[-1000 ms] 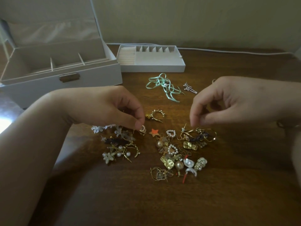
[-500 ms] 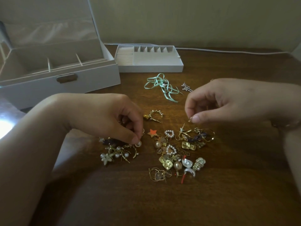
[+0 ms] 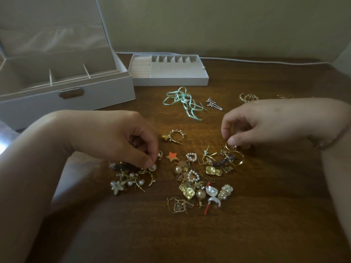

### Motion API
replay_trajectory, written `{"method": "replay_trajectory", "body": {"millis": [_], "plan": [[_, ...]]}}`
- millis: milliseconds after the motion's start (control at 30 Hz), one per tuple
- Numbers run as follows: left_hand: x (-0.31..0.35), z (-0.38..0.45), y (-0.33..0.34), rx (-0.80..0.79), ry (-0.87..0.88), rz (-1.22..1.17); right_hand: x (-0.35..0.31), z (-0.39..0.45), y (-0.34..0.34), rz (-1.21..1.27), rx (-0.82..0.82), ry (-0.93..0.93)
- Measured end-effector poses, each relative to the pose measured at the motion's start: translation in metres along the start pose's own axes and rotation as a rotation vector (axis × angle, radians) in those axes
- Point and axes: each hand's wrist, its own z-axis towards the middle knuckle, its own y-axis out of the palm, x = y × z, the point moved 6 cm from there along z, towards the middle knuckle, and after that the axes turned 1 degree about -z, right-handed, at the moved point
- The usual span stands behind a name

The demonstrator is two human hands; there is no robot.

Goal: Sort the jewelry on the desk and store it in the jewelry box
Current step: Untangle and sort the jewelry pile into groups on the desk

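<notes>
Occlusion first: your left hand covers the upper part of the flower-and-pearl cluster, and its curled fingers hide whatever else lies in the palm. Thumb and forefinger pinch a small pearl earring at the cluster's upper right edge. Your right hand pinches a thin gold hoop between thumb and forefinger; the piece is small and partly hidden by the thumb tip, so its form is unclear. The hoop sits directly above the tangled gold wire pieces; contact with them cannot be confirmed.

Compared with a second ago, both hands have dropped lower toward the pile. The left pinch has shifted down from beside the orange star to the cluster edge. The right pinch, then held clear above the tangle, now sits at its top.

Between your two pinches lie the star, two pearl hearts and the mixed gold pile. Beyond the left pinch is a gold hoop earring. Farther out lie a mint ribbon and silver studs. The jewelry box stands open beyond your left hand, its removable tray beside it on the desk.
</notes>
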Motion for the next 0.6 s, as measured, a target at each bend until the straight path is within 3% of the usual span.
{"method": "replay_trajectory", "body": {"millis": [100, 233, 600], "plan": [[0.0, -0.001, -0.001, 0.006, -0.003, -0.01, -0.008, -0.007, -0.008, 0.011, 0.068, -0.02], [0.0, -0.001, -0.001, 0.005, -0.007, -0.017, -0.028, -0.009, 0.006, -0.009, -0.021, -0.055], [-0.001, 0.0, -0.001, 0.01, -0.022, 0.006, -0.024, -0.01, 0.002, -0.013, 0.018, -0.091]]}}
